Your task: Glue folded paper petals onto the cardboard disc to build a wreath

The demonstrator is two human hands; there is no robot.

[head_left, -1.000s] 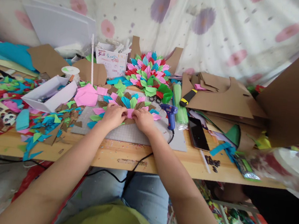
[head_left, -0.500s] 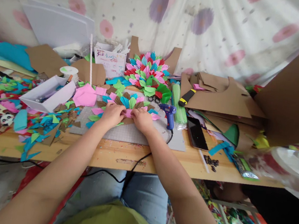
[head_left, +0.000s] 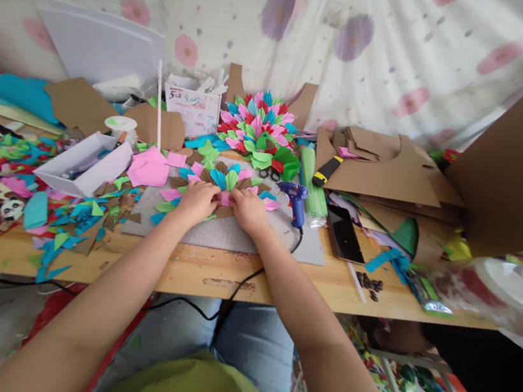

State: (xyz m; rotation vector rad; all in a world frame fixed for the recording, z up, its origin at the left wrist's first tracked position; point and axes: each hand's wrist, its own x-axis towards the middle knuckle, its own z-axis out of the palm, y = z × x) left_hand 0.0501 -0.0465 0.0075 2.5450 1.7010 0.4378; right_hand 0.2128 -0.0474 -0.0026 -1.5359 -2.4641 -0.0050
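A small pink piece of crepe paper (head_left: 225, 199) is pinched between my left hand (head_left: 197, 203) and my right hand (head_left: 247, 209), with fingers closed on its two ends. Around it fans a piece made of paper petals (head_left: 231, 180) in pink, blue, green and brown, lying on a grey cutting mat (head_left: 184, 232). My wrists cover part of its lower side. Just right of my right hand stands a blue glue gun (head_left: 295, 202), its cord running down off the table's front edge.
Left are a white box (head_left: 83, 163) and scattered paper scraps (head_left: 76, 210). Behind the mat stand a finished-looking petal piece (head_left: 258, 121) and scissors (head_left: 269, 174). To the right lie a black-and-yellow cutter (head_left: 327, 170), a phone (head_left: 345, 233), cardboard sheets (head_left: 380, 176) and dark beads (head_left: 369, 283).
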